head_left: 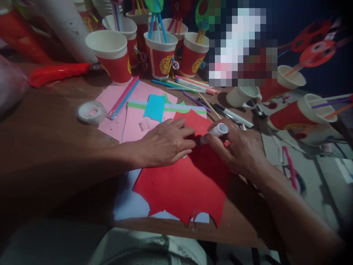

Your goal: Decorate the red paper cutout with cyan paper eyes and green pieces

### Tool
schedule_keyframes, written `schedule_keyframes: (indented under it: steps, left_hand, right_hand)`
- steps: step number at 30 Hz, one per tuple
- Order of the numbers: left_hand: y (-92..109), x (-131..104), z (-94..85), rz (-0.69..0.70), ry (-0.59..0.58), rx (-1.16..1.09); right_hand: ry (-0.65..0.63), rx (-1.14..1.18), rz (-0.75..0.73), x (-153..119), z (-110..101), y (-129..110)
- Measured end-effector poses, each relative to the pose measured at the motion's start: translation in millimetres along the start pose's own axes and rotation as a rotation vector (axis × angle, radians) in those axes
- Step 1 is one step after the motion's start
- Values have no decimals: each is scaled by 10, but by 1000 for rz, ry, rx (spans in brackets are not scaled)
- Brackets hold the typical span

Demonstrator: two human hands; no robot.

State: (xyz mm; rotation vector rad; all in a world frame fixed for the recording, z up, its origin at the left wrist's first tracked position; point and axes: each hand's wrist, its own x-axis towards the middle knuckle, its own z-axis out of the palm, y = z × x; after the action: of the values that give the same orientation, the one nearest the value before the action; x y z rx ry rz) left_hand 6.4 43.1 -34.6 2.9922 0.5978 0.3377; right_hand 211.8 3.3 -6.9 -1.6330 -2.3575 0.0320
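Note:
A large sheet of red paper (182, 191) with scalloped cut edges lies over white and pink sheets. My left hand (168, 141) rests on its upper part, fingers curled and pressed together; whatever they may hold is hidden. My right hand (237, 145) is wrapped round a white glue stick (217, 131), tilted with its lower end down near the red paper beside my left fingertips. Just beyond my left hand, a blue paper piece (154, 108) lies on pink paper (138, 121).
Red-and-white paper cups (113, 60) holding straws and paper figures stand at the back. Clear tape (91, 112) lies left of the papers. Markers (193, 86) lie beyond them, a white mug (242, 96) back right, a red-handled tool (60, 73) back left.

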Motion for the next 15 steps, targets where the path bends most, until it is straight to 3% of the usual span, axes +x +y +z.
schedule_keyframes:
  steps: [15]
  left_hand:
    - [11,18,-3,23,22,35]
  right_hand:
    - [-19,-43,-64,-2,-23,25]
